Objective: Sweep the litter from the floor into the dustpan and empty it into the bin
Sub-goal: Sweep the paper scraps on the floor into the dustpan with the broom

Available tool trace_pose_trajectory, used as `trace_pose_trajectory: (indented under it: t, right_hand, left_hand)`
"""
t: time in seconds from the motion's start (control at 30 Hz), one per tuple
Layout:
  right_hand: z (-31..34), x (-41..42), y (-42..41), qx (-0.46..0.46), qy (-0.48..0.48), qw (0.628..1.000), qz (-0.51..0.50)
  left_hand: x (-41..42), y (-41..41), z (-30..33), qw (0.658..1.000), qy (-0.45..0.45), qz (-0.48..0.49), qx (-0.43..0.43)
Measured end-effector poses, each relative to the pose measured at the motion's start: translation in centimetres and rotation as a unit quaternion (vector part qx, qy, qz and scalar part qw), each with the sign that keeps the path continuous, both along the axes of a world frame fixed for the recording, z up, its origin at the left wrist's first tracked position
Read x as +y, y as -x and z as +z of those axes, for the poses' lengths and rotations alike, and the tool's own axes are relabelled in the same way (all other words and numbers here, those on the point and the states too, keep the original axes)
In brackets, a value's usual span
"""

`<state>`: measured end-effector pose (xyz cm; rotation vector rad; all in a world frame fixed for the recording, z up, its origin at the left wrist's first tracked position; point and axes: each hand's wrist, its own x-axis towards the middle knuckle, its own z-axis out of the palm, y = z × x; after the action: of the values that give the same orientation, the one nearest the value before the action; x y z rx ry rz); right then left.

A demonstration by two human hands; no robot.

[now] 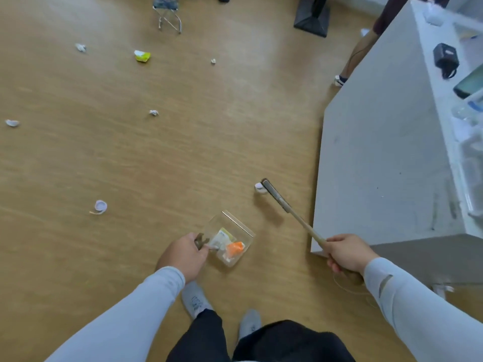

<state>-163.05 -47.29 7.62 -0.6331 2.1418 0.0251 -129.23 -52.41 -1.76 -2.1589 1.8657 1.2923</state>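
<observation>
The left hand [184, 253] grips the handle of one clear dustpan [232, 237] holding two wrappers, one orange [235, 249]. The right hand [346, 253] clenches one broom [277, 195], its head touching a white scrap [259, 188] beyond. Farther off lie six more litter pieces, one yellow-green [142, 56].

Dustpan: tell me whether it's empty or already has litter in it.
Not empty. The clear dustpan, held by the left hand, shows an orange wrapper and a pale packet inside.

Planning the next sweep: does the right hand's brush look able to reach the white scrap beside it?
Probably yes: the brush in the right hand already lies against the white scrap, bare floor around.
</observation>
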Motion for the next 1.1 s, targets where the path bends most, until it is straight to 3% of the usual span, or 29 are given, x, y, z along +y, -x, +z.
trace_pose_trajectory:
  t: [0.2, 0.73, 1.1]
  right_hand:
    - [-1.0, -4.7, 0.9, 0.013, -0.003, 1.000, -0.010]
    - [-7.2, -19.7, 9.4, 0.034, -0.035, 0.995, 0.083]
    - [-8.0, -21.7, 12.1, 0.005, -0.135, 0.969, 0.207]
  left_hand:
    - [-4.8, 2.5, -1.8, 1.000, -0.016, -0.008, 0.012]
    - [-11.6, 13.3, -7.0, 0.998, -0.050, 0.020, -0.028]
    - [-13.3, 16.0, -7.1, 0.998, -0.043, 0.025, -0.043]
